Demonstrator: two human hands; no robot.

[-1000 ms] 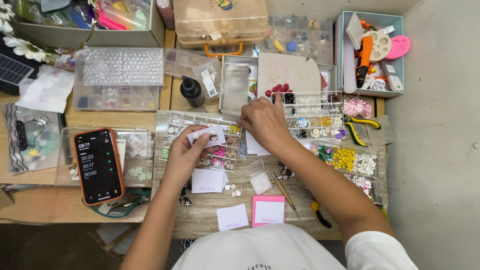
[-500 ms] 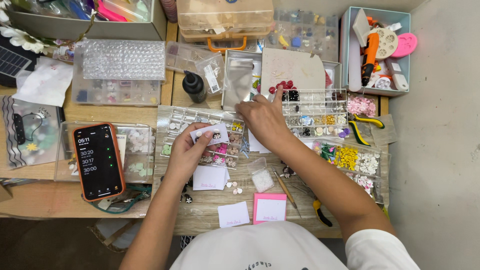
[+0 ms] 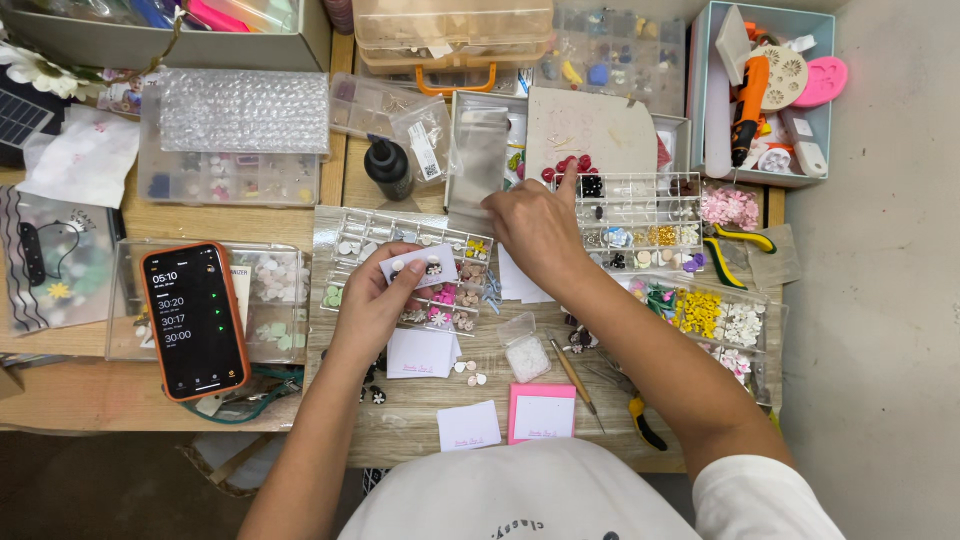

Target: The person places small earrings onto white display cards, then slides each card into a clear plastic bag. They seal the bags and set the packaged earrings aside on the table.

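My left hand (image 3: 375, 300) holds a small white card (image 3: 419, 267) with tiny earrings pinned on it, over a clear compartment tray of flower beads (image 3: 345, 240). My right hand (image 3: 535, 228) reaches forward, its fingers pinching the lower edge of a clear plastic bag (image 3: 478, 160) that lies on the boxes behind the tray. The index finger points toward red beads (image 3: 566, 167) on a beige board (image 3: 590, 130).
A phone in an orange case (image 3: 194, 318) lies on a clear box at the left. More blank cards (image 3: 468, 425), a pink pad (image 3: 541, 412), a black bottle (image 3: 387, 168), bead organisers (image 3: 640, 215), pliers (image 3: 740, 240) and a blue bin of tools (image 3: 765, 90) crowd the table.
My right hand has moved forward and left from the bead tray to the clear bag. The left hand keeps the card nearly still.
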